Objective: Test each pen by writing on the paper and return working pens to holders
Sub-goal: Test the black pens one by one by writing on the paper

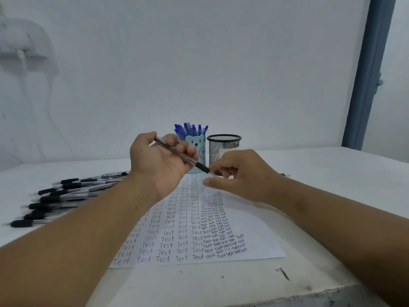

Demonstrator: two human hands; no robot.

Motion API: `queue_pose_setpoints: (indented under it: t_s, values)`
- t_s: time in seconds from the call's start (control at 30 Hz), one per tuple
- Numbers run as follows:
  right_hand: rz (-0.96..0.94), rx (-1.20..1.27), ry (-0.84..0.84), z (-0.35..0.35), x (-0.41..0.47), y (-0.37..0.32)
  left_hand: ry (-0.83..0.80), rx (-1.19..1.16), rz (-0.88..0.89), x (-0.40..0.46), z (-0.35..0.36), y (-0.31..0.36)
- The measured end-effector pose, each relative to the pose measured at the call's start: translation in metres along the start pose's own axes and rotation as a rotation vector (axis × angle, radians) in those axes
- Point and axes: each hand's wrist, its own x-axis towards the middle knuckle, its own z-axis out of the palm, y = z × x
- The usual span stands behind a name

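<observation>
My left hand grips a clear pen with a black grip, held slanted above the paper, its tip end pointing right. My right hand pinches that pen's tip end, where a black cap seems to sit between its fingers. Below lies a white paper filled with rows of the word "Test". Behind the hands stand a light blue bear-faced holder full of blue pens and a black mesh holder.
Several black-grip pens lie in a row on the white table at the left. A dark screw lies near the front edge. A white wall stands behind, with a blue frame at the right.
</observation>
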Motion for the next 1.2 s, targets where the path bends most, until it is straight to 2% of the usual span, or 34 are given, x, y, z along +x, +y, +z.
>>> queue_pose_setpoints:
  t_s: [0.1,0.3,0.4,0.5,0.6,0.7,0.83,0.97,1.2]
  values:
    - [-0.023,-0.079,-0.022,0.000,0.000,-0.001,-0.050,0.101,-0.018,-0.005,0.008,-0.005]
    - [-0.027,-0.228,-0.037,0.000,0.000,-0.008,-0.121,0.460,-0.001,-0.011,0.007,-0.012]
    - [0.108,-0.116,-0.073,-0.006,0.001,-0.014,-0.158,0.675,0.047,-0.008,0.001,-0.009]
    - [0.321,0.266,-0.132,-0.017,-0.003,-0.022,-0.171,1.046,0.049,-0.006,-0.013,-0.008]
    - [0.377,0.491,-0.176,-0.029,-0.007,-0.032,-0.254,1.531,-0.065,-0.009,-0.022,-0.010]
    - [0.400,0.552,-0.085,-0.038,-0.003,-0.039,-0.257,1.805,-0.165,-0.013,-0.017,-0.009]
    - [0.411,0.625,-0.201,-0.037,-0.017,-0.046,-0.252,1.815,-0.191,-0.011,-0.016,-0.010]
    - [0.420,0.666,-0.163,-0.027,-0.043,-0.047,-0.266,1.822,-0.174,-0.008,-0.019,-0.010]
    - [0.384,0.501,-0.190,-0.020,-0.052,-0.047,-0.236,1.802,-0.213,-0.011,-0.017,-0.010]
